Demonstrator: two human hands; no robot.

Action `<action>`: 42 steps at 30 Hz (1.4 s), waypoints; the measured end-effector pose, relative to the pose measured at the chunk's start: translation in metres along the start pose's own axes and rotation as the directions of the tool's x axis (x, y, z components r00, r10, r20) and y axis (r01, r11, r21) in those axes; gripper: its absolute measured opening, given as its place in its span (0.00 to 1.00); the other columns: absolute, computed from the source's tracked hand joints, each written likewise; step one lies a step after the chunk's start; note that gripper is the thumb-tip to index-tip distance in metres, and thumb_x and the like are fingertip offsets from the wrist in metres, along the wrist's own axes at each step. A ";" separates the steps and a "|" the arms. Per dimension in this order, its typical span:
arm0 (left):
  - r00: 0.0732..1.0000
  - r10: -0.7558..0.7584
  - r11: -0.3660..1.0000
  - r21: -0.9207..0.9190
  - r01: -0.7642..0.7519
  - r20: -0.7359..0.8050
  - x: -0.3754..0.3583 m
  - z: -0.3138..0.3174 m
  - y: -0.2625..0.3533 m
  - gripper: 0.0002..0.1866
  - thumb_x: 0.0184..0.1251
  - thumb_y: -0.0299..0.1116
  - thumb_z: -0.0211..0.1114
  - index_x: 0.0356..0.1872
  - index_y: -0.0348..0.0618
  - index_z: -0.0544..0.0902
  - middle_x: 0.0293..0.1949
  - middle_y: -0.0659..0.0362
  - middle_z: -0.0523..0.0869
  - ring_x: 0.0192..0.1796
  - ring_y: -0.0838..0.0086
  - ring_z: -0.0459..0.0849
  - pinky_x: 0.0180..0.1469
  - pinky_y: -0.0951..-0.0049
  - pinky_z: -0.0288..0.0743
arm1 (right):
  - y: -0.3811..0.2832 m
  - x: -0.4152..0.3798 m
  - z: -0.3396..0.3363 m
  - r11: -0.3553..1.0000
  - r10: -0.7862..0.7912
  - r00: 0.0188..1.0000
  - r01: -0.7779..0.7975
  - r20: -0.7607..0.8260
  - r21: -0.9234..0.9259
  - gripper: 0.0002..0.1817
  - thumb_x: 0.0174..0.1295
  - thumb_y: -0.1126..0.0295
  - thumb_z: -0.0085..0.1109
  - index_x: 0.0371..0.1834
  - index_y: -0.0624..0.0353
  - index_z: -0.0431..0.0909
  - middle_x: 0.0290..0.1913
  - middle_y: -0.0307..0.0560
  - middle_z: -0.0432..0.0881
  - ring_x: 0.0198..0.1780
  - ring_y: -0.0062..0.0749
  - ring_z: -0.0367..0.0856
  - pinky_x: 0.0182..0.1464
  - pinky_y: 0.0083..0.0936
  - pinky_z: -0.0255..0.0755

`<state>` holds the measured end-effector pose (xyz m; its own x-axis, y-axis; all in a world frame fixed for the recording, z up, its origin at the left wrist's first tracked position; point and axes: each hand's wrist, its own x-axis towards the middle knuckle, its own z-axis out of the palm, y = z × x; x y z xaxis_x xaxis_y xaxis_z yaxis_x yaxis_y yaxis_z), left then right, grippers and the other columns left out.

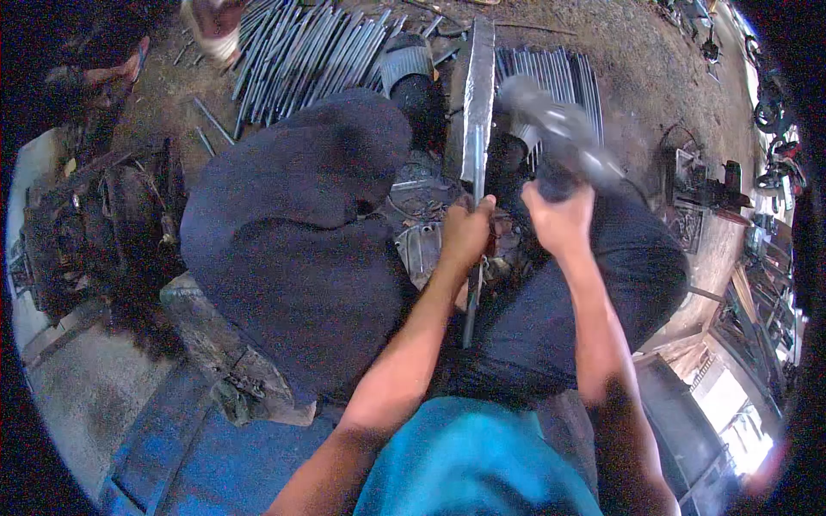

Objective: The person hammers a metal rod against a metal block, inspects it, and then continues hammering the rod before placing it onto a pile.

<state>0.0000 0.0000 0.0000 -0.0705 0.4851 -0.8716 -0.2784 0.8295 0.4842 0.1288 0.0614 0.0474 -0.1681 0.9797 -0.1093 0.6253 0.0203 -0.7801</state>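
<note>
"How does the left hand sit?"

"It reaches forward on a slant to the near end of the bar. Its grip is wrapped around a rod, thumb pointing forward."

"And where's the rod?"

"Its far end lies on the bar's face; it runs in line with the bar, back past the hand toward the lap."

"The right hand?"

"Just right of the bar, arm slightly bent. That grip is clenched around the dark handle of a tool. Blur hides what kind; its head shows only as shiny, rounded metal."

"What about materials?"

"The bar is narrow, straight and silvery, with an uneven sheen. The rod is slim, round and bluish grey. Left of the bar, a loose pile of similar rods fans out; right of it lies a neater row, on brown, gritty ground. Dark cloth trousers flank the bar's near end."
</note>
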 end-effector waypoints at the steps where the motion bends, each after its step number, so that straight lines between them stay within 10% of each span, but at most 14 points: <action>1: 0.996 0.044 0.987 0.160 -0.032 -0.074 -0.002 0.000 -0.001 0.24 0.63 0.53 0.63 0.42 0.38 0.82 0.35 0.46 0.86 0.38 0.57 0.86 0.45 0.56 0.75 | -0.004 0.010 0.008 0.993 0.065 0.996 -0.058 0.061 -0.107 0.19 0.43 0.70 0.60 0.40 0.67 0.79 0.37 0.67 0.83 0.43 0.55 0.84 0.50 0.43 0.74; 2: 0.987 0.094 0.946 0.322 -0.047 -0.132 -0.006 0.000 -0.003 0.27 0.66 0.53 0.61 0.40 0.31 0.81 0.32 0.44 0.85 0.38 0.53 0.84 0.45 0.54 0.74 | -0.004 0.022 0.016 0.930 0.247 0.961 -0.199 0.124 -0.310 0.18 0.41 0.70 0.59 0.37 0.69 0.77 0.33 0.67 0.81 0.42 0.59 0.82 0.48 0.42 0.74; 6: 0.908 0.394 0.892 0.299 -0.340 -0.142 -0.016 0.012 -0.007 0.21 0.68 0.45 0.58 0.30 0.33 0.80 0.22 0.49 0.84 0.28 0.58 0.84 0.35 0.59 0.74 | -0.021 0.049 -0.017 0.970 0.214 0.976 -0.208 0.033 -0.129 0.14 0.42 0.69 0.60 0.30 0.69 0.77 0.23 0.59 0.80 0.28 0.48 0.81 0.37 0.37 0.74; 9: 0.951 0.274 0.961 0.059 -0.269 -0.143 -0.022 0.015 0.004 0.20 0.68 0.45 0.59 0.30 0.35 0.80 0.21 0.53 0.83 0.23 0.67 0.82 0.28 0.65 0.73 | -0.065 0.029 -0.048 0.947 0.156 0.985 -0.127 -0.076 0.295 0.04 0.47 0.79 0.59 0.24 0.64 0.74 0.19 0.42 0.76 0.18 0.24 0.72 0.23 0.24 0.65; 13: 0.998 0.058 0.998 -0.038 -0.057 0.012 -0.004 0.004 -0.003 0.16 0.66 0.44 0.62 0.35 0.37 0.81 0.22 0.57 0.83 0.21 0.69 0.80 0.25 0.68 0.71 | -0.062 0.011 -0.040 0.777 -0.062 0.997 0.083 -0.056 0.624 0.08 0.50 0.85 0.53 0.31 0.61 0.70 0.23 0.42 0.74 0.22 0.25 0.72 0.26 0.22 0.66; 17: 0.992 0.123 0.990 -0.066 -0.123 -0.014 -0.001 0.005 -0.006 0.13 0.65 0.39 0.63 0.36 0.37 0.80 0.20 0.58 0.82 0.18 0.72 0.78 0.21 0.70 0.71 | 0.007 0.018 0.009 0.971 -0.030 0.996 0.048 0.080 -0.235 0.10 0.44 0.75 0.59 0.29 0.69 0.74 0.26 0.63 0.80 0.30 0.54 0.82 0.36 0.38 0.75; 20: 0.977 0.207 0.978 0.040 -0.206 -0.051 -0.004 0.013 -0.014 0.14 0.65 0.37 0.61 0.34 0.32 0.79 0.20 0.54 0.83 0.20 0.70 0.81 0.23 0.69 0.71 | -0.012 0.050 0.014 0.921 0.091 0.989 -0.039 0.117 -0.387 0.16 0.41 0.69 0.61 0.31 0.70 0.75 0.30 0.69 0.78 0.36 0.61 0.81 0.41 0.39 0.75; 25: 0.976 0.162 0.977 -0.113 -0.179 -0.143 -0.012 0.007 0.003 0.13 0.63 0.35 0.62 0.32 0.31 0.79 0.18 0.54 0.82 0.19 0.68 0.81 0.25 0.66 0.73 | -0.069 0.025 -0.024 0.984 -0.178 0.982 0.179 -0.059 0.015 0.13 0.45 0.71 0.65 0.28 0.70 0.76 0.25 0.53 0.82 0.26 0.39 0.79 0.36 0.34 0.75; 27: 0.978 0.028 0.979 -0.191 -0.068 -0.204 -0.011 0.003 0.001 0.12 0.63 0.34 0.62 0.32 0.31 0.79 0.19 0.54 0.82 0.18 0.66 0.80 0.24 0.65 0.73 | -0.064 0.012 -0.034 0.982 0.029 0.997 -0.015 -0.072 0.188 0.06 0.51 0.80 0.62 0.32 0.65 0.77 0.25 0.39 0.79 0.23 0.19 0.75 0.27 0.20 0.69; 29: 0.966 0.115 0.993 0.024 -0.112 -0.233 0.007 -0.001 -0.022 0.12 0.63 0.34 0.63 0.34 0.31 0.79 0.24 0.52 0.84 0.23 0.62 0.83 0.30 0.63 0.74 | -0.049 0.006 -0.022 0.923 -0.002 0.993 0.048 -0.120 0.383 0.06 0.51 0.79 0.62 0.32 0.66 0.77 0.23 0.38 0.78 0.22 0.19 0.74 0.27 0.19 0.68; 32: 0.950 0.108 0.994 0.016 -0.108 -0.293 0.024 0.009 -0.041 0.13 0.63 0.35 0.63 0.39 0.32 0.79 0.30 0.49 0.85 0.35 0.59 0.82 0.42 0.59 0.71 | -0.026 0.006 -0.004 0.983 -0.156 0.979 0.140 -0.134 -0.118 0.12 0.45 0.74 0.63 0.32 0.71 0.76 0.22 0.48 0.80 0.22 0.35 0.77 0.34 0.32 0.74; 35: 0.887 0.344 0.939 0.126 -0.320 -0.310 -0.026 0.010 0.012 0.12 0.65 0.34 0.61 0.40 0.33 0.79 0.30 0.46 0.84 0.34 0.60 0.81 0.42 0.57 0.71 | 0.001 0.017 0.016 0.975 0.145 0.985 -0.127 0.091 -0.181 0.14 0.39 0.71 0.62 0.29 0.71 0.76 0.22 0.59 0.79 0.26 0.44 0.81 0.36 0.35 0.73; 39: 0.870 0.380 0.925 0.105 -0.366 -0.314 -0.020 0.012 0.007 0.19 0.72 0.43 0.52 0.41 0.33 0.79 0.28 0.45 0.83 0.33 0.51 0.82 0.41 0.54 0.71 | -0.015 0.019 0.006 0.975 0.142 0.988 -0.128 0.064 -0.179 0.16 0.38 0.71 0.62 0.31 0.70 0.78 0.27 0.65 0.81 0.32 0.57 0.82 0.39 0.38 0.75; 42: 0.892 0.348 0.936 0.157 -0.315 -0.289 -0.016 0.017 -0.001 0.26 0.73 0.49 0.48 0.45 0.30 0.79 0.35 0.40 0.83 0.41 0.46 0.81 0.47 0.53 0.70 | -0.043 0.023 -0.022 0.989 0.147 0.989 -0.147 0.006 0.002 0.14 0.40 0.72 0.63 0.31 0.70 0.77 0.25 0.50 0.82 0.27 0.39 0.81 0.37 0.33 0.75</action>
<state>0.0181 -0.0041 0.0149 -0.4364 0.6418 -0.6306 -0.0878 0.6672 0.7397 0.1153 0.0873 0.0918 -0.0793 0.9707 -0.2267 0.6416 -0.1244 -0.7569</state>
